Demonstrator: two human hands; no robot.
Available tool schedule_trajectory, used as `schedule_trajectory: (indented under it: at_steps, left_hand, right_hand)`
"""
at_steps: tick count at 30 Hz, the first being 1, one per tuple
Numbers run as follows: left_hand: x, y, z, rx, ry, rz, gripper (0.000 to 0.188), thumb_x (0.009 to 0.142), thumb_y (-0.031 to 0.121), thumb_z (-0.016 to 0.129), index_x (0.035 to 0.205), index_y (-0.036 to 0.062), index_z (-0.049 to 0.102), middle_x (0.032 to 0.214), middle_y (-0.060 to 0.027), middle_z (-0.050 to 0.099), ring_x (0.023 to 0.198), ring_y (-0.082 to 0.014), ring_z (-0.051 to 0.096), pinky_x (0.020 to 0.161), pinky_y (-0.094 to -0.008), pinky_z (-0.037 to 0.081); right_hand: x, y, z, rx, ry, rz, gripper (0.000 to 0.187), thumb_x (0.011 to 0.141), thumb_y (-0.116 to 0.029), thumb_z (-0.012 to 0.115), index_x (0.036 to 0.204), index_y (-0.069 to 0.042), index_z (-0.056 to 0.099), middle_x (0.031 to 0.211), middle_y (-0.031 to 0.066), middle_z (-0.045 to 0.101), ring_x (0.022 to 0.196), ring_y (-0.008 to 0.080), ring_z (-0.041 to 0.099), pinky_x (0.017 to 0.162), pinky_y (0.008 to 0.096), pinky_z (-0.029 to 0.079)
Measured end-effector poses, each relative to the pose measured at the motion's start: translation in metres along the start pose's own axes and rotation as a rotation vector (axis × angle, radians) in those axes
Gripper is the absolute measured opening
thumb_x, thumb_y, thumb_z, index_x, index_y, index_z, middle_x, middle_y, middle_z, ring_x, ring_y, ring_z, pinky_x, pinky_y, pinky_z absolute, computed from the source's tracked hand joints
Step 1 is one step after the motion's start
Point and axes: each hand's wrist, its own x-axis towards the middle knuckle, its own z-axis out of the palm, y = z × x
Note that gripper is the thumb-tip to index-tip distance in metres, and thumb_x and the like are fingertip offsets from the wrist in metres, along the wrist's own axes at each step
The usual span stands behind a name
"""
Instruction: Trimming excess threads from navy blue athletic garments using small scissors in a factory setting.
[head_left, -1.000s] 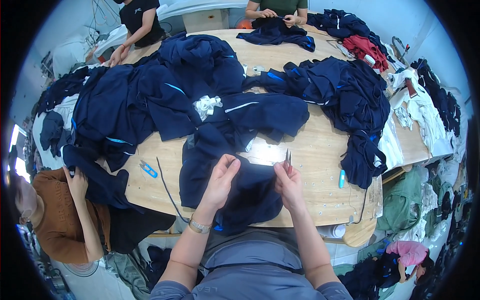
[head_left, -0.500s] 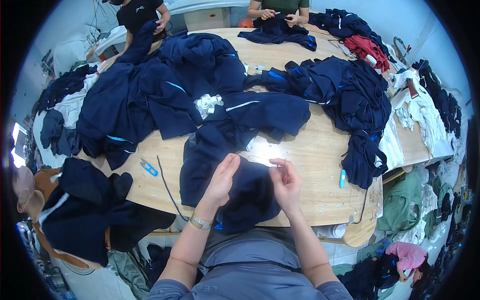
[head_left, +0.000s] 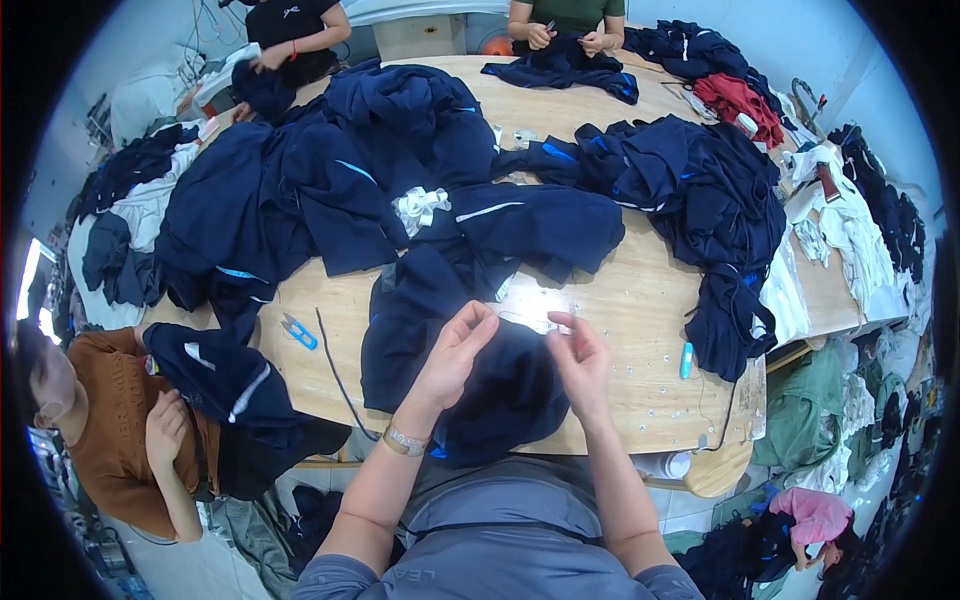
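Note:
Both my hands are raised over a dark navy garment (head_left: pixel 510 385) at the table's near edge. My left hand (head_left: pixel 458 352) has its thumb and fingers brought together in a pinch. Opposite it, my right hand (head_left: pixel 582 362) pinches thumb against forefinger, the other fingers curled. Anything in either pinch is too small to make out. The garment lies bunched below the hands and hangs toward my lap. Blue-handled thread snips (head_left: pixel 299 334) lie left of it, near a dark cord (head_left: pixel 340 375).
Heaps of navy garments cover the left (head_left: pixel 270 190) and right (head_left: pixel 690 180) of the wooden table (head_left: pixel 630 330). A small light-blue tool (head_left: pixel 686 360) lies to the right. A white ribbon bundle (head_left: pixel 420 208) sits mid-table. Co-workers handle garments at the far side and at left.
My hands stay nearly in place, shifting slightly right in view. The co-worker at left has lowered a navy garment, baring an arm. The one at far left has brought a garment down.

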Motion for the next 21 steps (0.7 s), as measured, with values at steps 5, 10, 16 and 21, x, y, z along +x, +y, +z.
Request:
schedule_trajectory:
  at_steps: [5, 10, 16, 21]
  left_hand:
    - [0.001, 0.002, 0.003, 0.002, 0.016, 0.024, 0.007, 0.092, 0.014, 0.052, 0.088, 0.0086, 0.05, 0.081, 0.0054, 0.05, 0.078, -0.001, 0.043, 0.072, -0.0172, 0.035]
    - [-0.004, 0.003, 0.002, -0.021, 0.127, 0.091, 0.01, 0.086, 0.003, 0.058, 0.091, 0.0062, 0.05, 0.082, 0.003, 0.053, 0.073, -0.002, 0.048, 0.067, -0.0148, 0.039]
    - [-0.01, 0.007, 0.01, 0.007, 0.131, 0.14, 0.015, 0.086, 0.002, 0.057, 0.098, 0.0056, 0.049, 0.086, 0.0013, 0.055, 0.074, -0.0019, 0.051, 0.067, -0.0134, 0.04]
    - [-0.012, 0.006, 0.01, -0.064, 0.079, 0.109, 0.018, 0.087, 0.005, 0.056, 0.105, 0.0046, 0.051, 0.091, -0.0004, 0.057, 0.079, -0.0022, 0.051, 0.072, -0.0147, 0.04]
  right_hand:
    - [0.0, 0.013, -0.006, -0.018, -0.23, 0.102, 0.012, 0.085, -0.011, 0.061, 0.092, 0.0, 0.06, 0.073, -0.0057, 0.051, 0.063, -0.0013, 0.04, 0.052, 0.0141, 0.03]
    - [0.004, 0.019, -0.006, 0.057, 0.093, 0.014, 0.012, 0.089, -0.011, 0.056, 0.085, 0.0, 0.056, 0.073, -0.0027, 0.054, 0.065, 0.0015, 0.045, 0.059, 0.0152, 0.037]
    - [-0.008, 0.003, -0.001, 0.015, -0.059, -0.098, 0.014, 0.084, -0.011, 0.063, 0.092, -0.001, 0.058, 0.07, -0.006, 0.051, 0.058, -0.0018, 0.039, 0.051, 0.0136, 0.03]
    - [-0.007, 0.012, 0.004, -0.138, 0.021, -0.255, 0.009, 0.083, -0.01, 0.064, 0.088, -0.004, 0.059, 0.063, -0.0078, 0.047, 0.054, 0.0007, 0.036, 0.049, 0.0153, 0.029]
